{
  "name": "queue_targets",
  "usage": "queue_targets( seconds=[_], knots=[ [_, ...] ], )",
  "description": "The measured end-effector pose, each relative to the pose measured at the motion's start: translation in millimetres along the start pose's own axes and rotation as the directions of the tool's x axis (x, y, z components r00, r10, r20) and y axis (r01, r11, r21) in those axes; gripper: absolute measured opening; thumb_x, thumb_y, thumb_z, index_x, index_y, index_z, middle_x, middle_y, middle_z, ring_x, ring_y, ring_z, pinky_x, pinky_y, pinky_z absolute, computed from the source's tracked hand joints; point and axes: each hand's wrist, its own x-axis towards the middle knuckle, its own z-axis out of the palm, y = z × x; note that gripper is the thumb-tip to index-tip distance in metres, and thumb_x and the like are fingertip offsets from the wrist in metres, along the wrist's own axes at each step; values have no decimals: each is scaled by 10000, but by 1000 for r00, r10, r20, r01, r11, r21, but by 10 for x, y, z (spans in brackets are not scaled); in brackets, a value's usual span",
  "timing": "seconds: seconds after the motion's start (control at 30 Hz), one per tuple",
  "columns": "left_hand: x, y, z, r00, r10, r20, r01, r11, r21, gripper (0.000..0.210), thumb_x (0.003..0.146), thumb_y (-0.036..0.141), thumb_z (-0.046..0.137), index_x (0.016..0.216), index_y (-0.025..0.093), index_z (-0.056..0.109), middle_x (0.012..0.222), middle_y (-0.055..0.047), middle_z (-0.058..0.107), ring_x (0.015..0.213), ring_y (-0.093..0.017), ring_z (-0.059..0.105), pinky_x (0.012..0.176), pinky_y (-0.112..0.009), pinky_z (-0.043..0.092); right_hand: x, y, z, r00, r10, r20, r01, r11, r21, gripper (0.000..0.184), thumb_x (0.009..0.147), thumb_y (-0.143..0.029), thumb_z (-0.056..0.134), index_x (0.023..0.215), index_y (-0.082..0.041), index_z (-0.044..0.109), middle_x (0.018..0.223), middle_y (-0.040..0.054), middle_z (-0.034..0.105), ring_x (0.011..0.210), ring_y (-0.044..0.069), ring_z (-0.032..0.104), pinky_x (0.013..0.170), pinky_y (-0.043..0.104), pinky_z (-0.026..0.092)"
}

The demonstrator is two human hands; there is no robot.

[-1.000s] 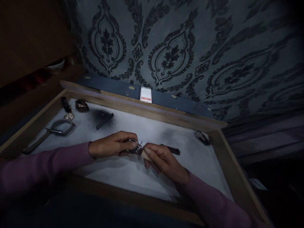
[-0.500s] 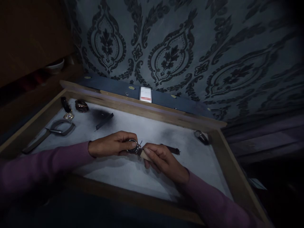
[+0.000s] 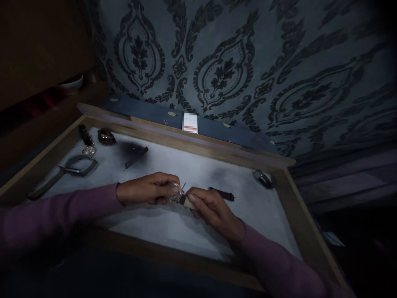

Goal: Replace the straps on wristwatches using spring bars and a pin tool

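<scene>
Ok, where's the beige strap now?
In the head view, the beige strap is below centre, pinched in the right hand, the watch case in the left hand just to its left.

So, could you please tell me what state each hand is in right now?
Left hand: closed, holding a watch.
Right hand: closed, holding a pale strap.

Glossy mtl watch case (image 3: pixel 176 197), matt lthr-look strap (image 3: pixel 188 203), matt wd tray (image 3: pixel 223 153), knit sleeves (image 3: pixel 71 209)

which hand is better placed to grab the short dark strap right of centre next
Probably the right hand, though it pinches a pale band: the dark strap lies just beyond it, while the left hand is farther off, gripping the round watch.
</scene>
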Motion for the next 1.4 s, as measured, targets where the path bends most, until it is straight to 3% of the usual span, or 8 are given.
queue_targets(
  seconds=[0.27, 0.37, 0.5, 0.77, 0.9, 1.03, 1.2, 1.4],
  knots=[
    [-16, 12, -16, 992, 2, 126, 10, 996, -90, 371, 906, 516, 551, 782, 180, 453, 584, 73, 384, 459, -59, 258, 408, -208, 157, -18, 24, 65, 993, 93, 69, -108, 957, 270, 391, 988, -461, 423, 743, -179, 539, 501, -75, 391, 390, 73, 319, 381, 195, 247],
    [-20, 5, -14, 990, -10, 143, 31, 989, -147, 370, 899, 514, 566, 783, 177, 466, 589, 71, 386, 450, -56, 254, 379, -191, 149, -26, -33, 85, 1000, -19, -17, 20, 998, 61, 371, 1004, -375, 404, 718, -176, 533, 532, -52, 421, 440, 84, 382, 431, 209, 286],
    [-15, -11, 10, 987, -12, 160, 49, 971, -232, 368, 882, 499, 603, 775, 164, 494, 592, 64, 401, 445, -51, 248, 349, -170, 146, -38, -118, 99, 972, -218, -91, 195, 957, -214, 337, 1008, -250, 371, 715, -181, 521, 586, -31, 457, 481, 87, 427, 491, 232, 314],
    [5, -30, 47, 979, 4, 202, 66, 939, -338, 346, 858, 470, 643, 779, 168, 493, 586, 67, 411, 421, -44, 230, 337, -159, 133, -56, -114, 96, 998, -56, -13, 57, 990, 131, 370, 1005, -353, 402, 704, -181, 530, 524, -55, 446, 436, 78, 389, 438, 206, 310],
    [-17, 16, 20, 988, -14, 157, 44, 981, -191, 354, 890, 492, 576, 777, 173, 474, 613, 60, 403, 446, -54, 251, 366, -175, 164, -54, -136, 93, 997, -78, -29, 79, 997, 28, 358, 1006, -327, 402, 702, -180, 521, 541, -48, 458, 456, 81, 421, 461, 212, 321],
    [-53, 57, 4, 999, 38, 19, -41, 989, 143, 308, 951, 437, 464, 785, 178, 464, 618, 61, 381, 501, -78, 317, 453, -201, 256, -41, -120, 98, 995, -75, -69, 64, 987, -149, 343, 1004, -270, 375, 690, -189, 486, 559, -47, 422, 469, 84, 411, 477, 224, 307],
    [-58, 2, 75, 957, 253, -141, -116, 779, 616, 273, 970, 302, 393, 734, 176, 448, 654, 33, 452, 612, -112, 435, 578, -238, 308, -16, -55, 116, 997, -14, -73, -6, 965, -261, 312, 991, -265, 369, 709, -194, 482, 581, -46, 396, 482, 91, 376, 480, 232, 289],
    [-52, -91, 218, 931, 290, -223, -14, 638, 770, 198, 972, 240, 391, 781, 198, 424, 576, 50, 414, 501, -117, 402, 513, -250, 227, -31, -42, 149, 993, 67, -92, -94, 941, -327, 291, 991, -248, 356, 766, -177, 525, 576, -40, 422, 475, 98, 395, 477, 233, 290]
  ],
)
